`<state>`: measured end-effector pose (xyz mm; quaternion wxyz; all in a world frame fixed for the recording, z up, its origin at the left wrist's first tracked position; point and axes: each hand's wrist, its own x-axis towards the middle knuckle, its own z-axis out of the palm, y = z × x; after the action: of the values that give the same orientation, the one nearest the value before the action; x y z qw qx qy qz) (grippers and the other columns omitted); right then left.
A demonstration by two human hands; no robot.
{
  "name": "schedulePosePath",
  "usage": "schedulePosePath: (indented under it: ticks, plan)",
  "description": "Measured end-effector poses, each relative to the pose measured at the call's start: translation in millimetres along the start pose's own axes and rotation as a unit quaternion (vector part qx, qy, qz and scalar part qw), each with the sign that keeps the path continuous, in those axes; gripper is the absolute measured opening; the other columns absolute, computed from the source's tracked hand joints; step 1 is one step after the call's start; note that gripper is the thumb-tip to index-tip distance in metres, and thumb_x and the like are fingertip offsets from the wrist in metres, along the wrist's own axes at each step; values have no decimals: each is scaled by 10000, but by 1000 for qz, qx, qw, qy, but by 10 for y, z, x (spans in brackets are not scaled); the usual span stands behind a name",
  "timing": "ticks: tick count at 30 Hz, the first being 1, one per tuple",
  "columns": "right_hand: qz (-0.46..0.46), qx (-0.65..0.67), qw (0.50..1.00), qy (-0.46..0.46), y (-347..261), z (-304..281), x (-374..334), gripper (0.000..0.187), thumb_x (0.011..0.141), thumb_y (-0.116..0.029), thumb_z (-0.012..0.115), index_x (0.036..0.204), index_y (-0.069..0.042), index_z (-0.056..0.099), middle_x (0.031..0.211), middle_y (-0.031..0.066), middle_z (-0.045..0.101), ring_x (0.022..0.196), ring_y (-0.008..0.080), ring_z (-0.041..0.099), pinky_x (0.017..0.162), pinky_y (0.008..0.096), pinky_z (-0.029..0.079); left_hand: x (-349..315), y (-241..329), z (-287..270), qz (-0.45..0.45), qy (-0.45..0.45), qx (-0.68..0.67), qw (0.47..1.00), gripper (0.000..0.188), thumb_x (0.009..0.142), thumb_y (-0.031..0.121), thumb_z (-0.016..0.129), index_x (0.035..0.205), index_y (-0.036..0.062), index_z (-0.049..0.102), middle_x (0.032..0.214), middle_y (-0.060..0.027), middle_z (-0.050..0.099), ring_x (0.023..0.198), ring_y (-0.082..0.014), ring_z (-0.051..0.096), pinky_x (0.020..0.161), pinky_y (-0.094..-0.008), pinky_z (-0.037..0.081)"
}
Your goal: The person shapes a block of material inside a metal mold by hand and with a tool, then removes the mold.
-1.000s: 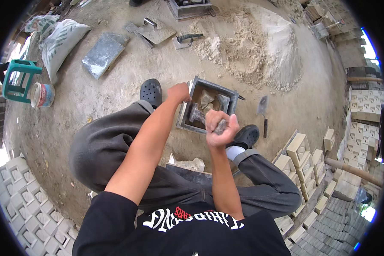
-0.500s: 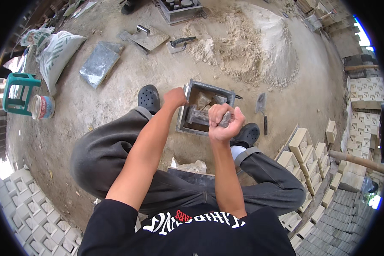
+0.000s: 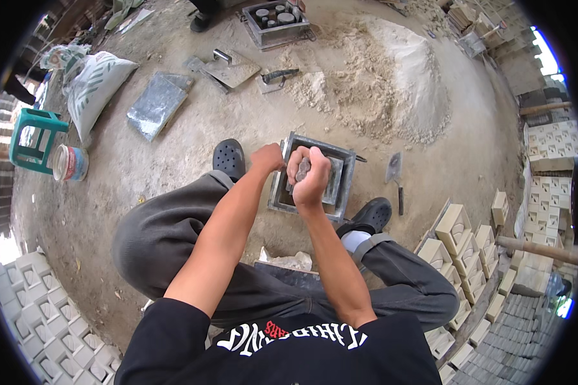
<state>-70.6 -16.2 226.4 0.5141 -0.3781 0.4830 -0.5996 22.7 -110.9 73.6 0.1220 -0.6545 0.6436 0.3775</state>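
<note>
A grey rectangular metal mould box (image 3: 308, 215) stands on the ground between my feet, with an inner frame visible inside it. My left hand (image 3: 268, 158) is closed at its left rim, fingertips hidden. Over the box's left half, my right hand (image 3: 311, 183) is a fist around a grey, caked hammer-like tool (image 3: 302, 169). Only the tool's butt end shows plainly, between thumb and fingers. My fist and forearm cover much of the box's inside.
A trowel (image 3: 394, 168) lies right of the box. Beyond are a pale powder heap (image 3: 412, 83), plastering floats (image 3: 237, 69), a flat grey slab (image 3: 155, 106) and another mould box (image 3: 277, 40). Cream moulded blocks (image 3: 453, 228) stack at right. A bucket (image 3: 69, 163) and green stool (image 3: 37, 138) stand left.
My right hand has moved left across the box, and its tool is now mostly hidden beneath the fist. My left hand keeps to the left rim. The view has shifted slightly.
</note>
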Motion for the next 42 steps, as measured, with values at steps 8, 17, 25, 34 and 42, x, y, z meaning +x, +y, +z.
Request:
schedulePosePath:
  ticks: [8,17,25,34,42]
  plan:
    - [-9,78,997,0,41,-162,21,532,956,-390,273,530,-83,360,460,40,374,391,122,335,395,261,262,-54,78,-112,-22,-40,22,999,411,621,244,779,987,71,707,1039,-143,699,969,-289,680,802,-400,545]
    - [-17,157,987,-10,-68,-238,190,539,955,-404,265,528,-88,357,453,33,355,386,131,340,397,274,258,-9,29,-21,-19,-37,19,999,415,636,262,794,1000,84,702,988,-110,715,948,-270,686,785,-384,546]
    - [-21,149,988,11,-162,-286,204,563,961,-451,261,521,-108,335,452,34,335,377,136,319,388,273,261,92,-69,33,-2,-65,-9,998,355,665,302,810,944,98,726,930,-94,723,902,-256,694,754,-384,544]
    - [-25,172,985,0,20,-355,293,560,967,-422,293,525,-85,359,462,36,355,378,143,346,398,275,288,173,-102,172,20,-86,-50,995,211,692,276,783,806,106,735,785,-39,725,800,-205,701,727,-360,536]
    - [-36,165,986,-6,-120,-364,395,583,968,-470,281,525,-98,346,460,33,352,384,130,355,394,269,267,67,-491,902,55,42,-192,979,605,848,557,568,964,-19,714,854,-228,677,817,-371,652,731,-430,499]
